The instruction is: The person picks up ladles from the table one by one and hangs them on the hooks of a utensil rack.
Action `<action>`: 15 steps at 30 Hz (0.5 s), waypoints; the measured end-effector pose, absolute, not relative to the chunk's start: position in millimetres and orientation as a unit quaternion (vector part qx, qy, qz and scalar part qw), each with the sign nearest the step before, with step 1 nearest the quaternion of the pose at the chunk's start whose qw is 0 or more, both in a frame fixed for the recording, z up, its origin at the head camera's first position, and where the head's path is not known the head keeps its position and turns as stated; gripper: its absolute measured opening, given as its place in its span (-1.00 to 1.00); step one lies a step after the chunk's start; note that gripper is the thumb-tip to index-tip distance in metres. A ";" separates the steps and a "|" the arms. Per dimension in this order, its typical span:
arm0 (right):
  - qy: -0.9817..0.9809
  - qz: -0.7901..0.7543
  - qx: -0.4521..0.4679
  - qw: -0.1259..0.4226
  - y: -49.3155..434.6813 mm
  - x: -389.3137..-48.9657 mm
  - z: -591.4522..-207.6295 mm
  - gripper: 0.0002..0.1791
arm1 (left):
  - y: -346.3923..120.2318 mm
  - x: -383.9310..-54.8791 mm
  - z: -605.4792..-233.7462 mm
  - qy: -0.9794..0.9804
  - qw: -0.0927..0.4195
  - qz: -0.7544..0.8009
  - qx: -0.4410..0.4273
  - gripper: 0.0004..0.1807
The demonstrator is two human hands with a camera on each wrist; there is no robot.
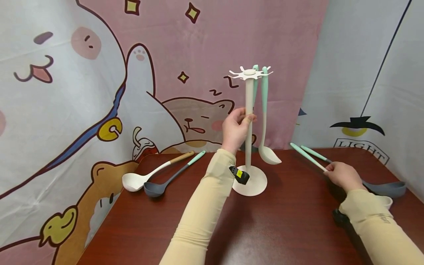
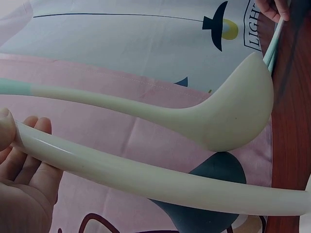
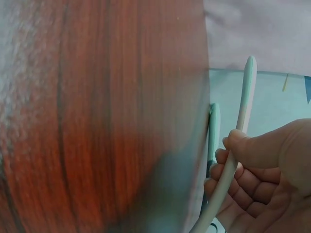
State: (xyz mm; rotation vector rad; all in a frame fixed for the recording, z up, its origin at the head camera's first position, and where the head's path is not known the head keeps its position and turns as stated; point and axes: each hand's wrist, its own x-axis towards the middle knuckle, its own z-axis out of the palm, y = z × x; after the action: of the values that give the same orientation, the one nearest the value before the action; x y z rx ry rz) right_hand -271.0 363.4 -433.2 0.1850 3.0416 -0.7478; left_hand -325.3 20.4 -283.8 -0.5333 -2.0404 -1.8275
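My left hand (image 1: 236, 127) grips the post (image 2: 121, 167) of a white utensil stand (image 1: 249, 147), thumb and fingers around it. From the stand's hooked top hangs a white ladle (image 1: 265, 110) with a mint handle, its bowl low to the right of the post. Behind the post hangs a dark utensil (image 2: 218, 170), partly hidden. Over at the right, my right hand (image 1: 342, 175) pinches the handle of a white ladle (image 3: 246, 97) with a mint end, its far end raised; the sleeve hides much of its bowl. Beside it lies a dark grey ladle (image 1: 387, 188) with a mint handle.
On the left of the red-brown table (image 1: 285, 221) lie a white ladle (image 1: 134, 182) with a tan-ended handle and a dark grey ladle (image 1: 155, 188) with a mint-ended handle. A cartoon-printed cloth (image 1: 198, 44) hangs close behind the table's back edge.
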 end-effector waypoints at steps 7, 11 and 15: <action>0.965 -0.256 0.058 0.004 358.8 -270.0 -429.4 -0.74 | 20.2 -325.3 -284.1 -0.719 0.182 -0.643 -0.192 -0.85; 0.962 -0.266 0.055 -0.003 355.4 -269.8 -428.5 -0.73 | 19.8 -325.7 -284.4 -0.718 0.182 -0.643 -0.193 -0.85; 0.962 -0.268 0.043 -0.023 351.4 -269.6 -427.5 -0.71 | 19.9 -326.5 -284.8 -0.719 0.184 -0.642 -0.191 -0.86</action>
State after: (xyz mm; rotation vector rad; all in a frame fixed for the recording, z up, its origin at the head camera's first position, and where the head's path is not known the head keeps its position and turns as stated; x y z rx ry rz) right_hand -269.6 351.4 -427.5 0.1372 3.0682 -0.8560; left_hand -326.5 19.9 -284.8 -0.5390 -2.0279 -1.8103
